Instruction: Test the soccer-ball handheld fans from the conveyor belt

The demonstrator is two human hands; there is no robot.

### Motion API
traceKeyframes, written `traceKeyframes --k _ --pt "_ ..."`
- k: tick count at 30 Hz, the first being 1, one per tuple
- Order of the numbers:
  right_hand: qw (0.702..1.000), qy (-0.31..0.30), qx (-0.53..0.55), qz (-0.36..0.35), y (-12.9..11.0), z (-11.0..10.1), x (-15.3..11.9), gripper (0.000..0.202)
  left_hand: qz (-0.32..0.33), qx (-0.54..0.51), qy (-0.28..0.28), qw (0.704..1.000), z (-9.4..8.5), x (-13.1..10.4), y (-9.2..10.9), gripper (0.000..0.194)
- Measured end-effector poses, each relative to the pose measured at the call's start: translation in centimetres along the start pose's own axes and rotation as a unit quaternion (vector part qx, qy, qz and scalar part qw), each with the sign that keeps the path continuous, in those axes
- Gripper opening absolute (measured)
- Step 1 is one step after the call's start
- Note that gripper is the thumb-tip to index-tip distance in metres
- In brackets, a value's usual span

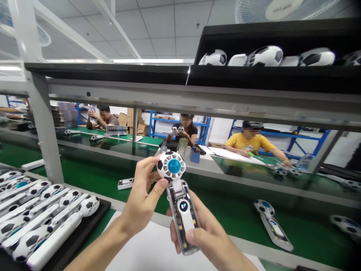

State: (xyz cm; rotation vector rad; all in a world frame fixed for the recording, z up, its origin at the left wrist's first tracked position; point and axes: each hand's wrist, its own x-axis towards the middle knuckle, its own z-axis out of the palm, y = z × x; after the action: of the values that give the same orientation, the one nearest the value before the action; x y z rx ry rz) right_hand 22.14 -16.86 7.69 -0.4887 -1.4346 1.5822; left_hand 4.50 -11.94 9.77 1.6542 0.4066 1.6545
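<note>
A handheld fan [177, 165] with a round, football-patterned head and a blue centre is held upright in front of me, tilted slightly. Its clear-fronted handle shows inner parts and a small lit round display. My left hand [143, 192] grips the fan head from the left, thumb and fingers on its rim. Around the lower handle, my right hand [205, 233] is wrapped, with its thumb on the front. Beneath both hands lies a white sheet [146, 248].
At left, a black tray [97, 214] holds several football-patterned fans. A green conveyor belt [225, 210] runs across, carrying another fan [273, 226] at right. Overhead is a shelf [158, 81] with more fans [266, 56]. Several people sit opposite, one in a yellow shirt [248, 143].
</note>
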Motion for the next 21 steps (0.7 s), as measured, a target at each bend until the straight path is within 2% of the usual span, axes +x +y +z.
traceKeyframes --k 5,11,14,21 --pt "0.998 0.058 -0.027 -0.020 0.0 0.9 -0.3 0.058 0.001 0.008 -0.011 1.000 0.0 -0.2 0.3 0.037" --pt "0.988 0.122 -0.091 0.016 -0.8 2.2 -0.7 0.066 -0.004 0.007 0.022 1.000 0.2 -0.1 0.3 0.033" --pt "0.988 0.127 -0.091 0.016 -1.0 2.3 -0.6 0.066 -0.005 0.007 0.040 0.999 0.3 -0.1 0.1 0.030" --pt "0.996 0.077 -0.053 0.016 -0.8 1.5 -0.9 0.063 -0.001 0.044 0.047 0.998 -0.2 -0.3 -0.3 0.033"
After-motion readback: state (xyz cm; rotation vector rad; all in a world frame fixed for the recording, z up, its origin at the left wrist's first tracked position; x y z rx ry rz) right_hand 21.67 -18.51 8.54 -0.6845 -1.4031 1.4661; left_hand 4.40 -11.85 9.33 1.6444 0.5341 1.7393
